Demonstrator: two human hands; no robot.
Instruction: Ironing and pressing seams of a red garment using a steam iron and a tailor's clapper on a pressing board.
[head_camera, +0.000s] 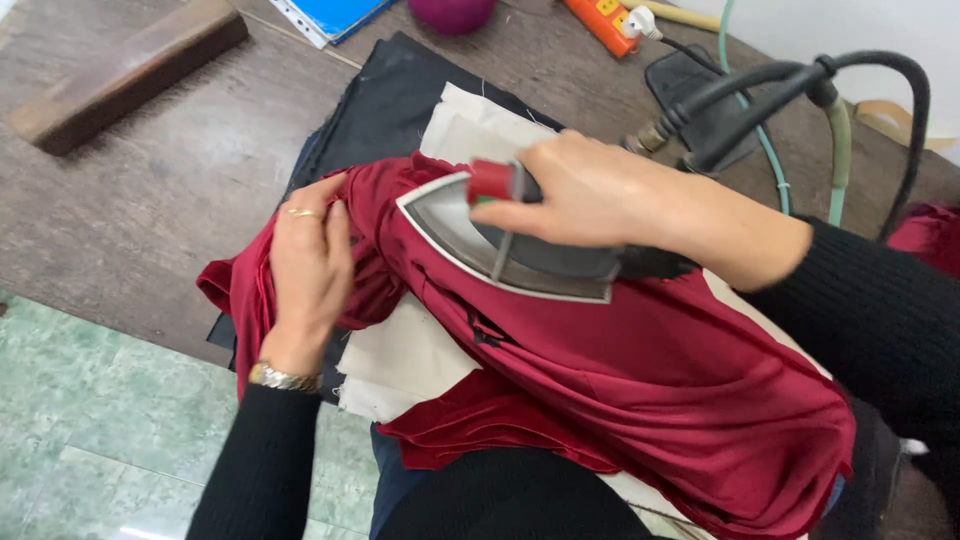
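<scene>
Right hand (590, 190) gripped the iron (510, 245), mid-press on red fabric (640, 380); left hand (310, 265), probably flat at 9 o'clock, needed to keep it taut.

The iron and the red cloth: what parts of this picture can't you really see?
- Head view: the handle of the iron is hidden under the right hand.
- The red cloth under the iron's plate is covered by it.
- The purple ball and blue folder are cut off by the top edge.
- The left hand hides the folds beneath its palm.
- The hoses run out of sight behind the right arm.
</scene>
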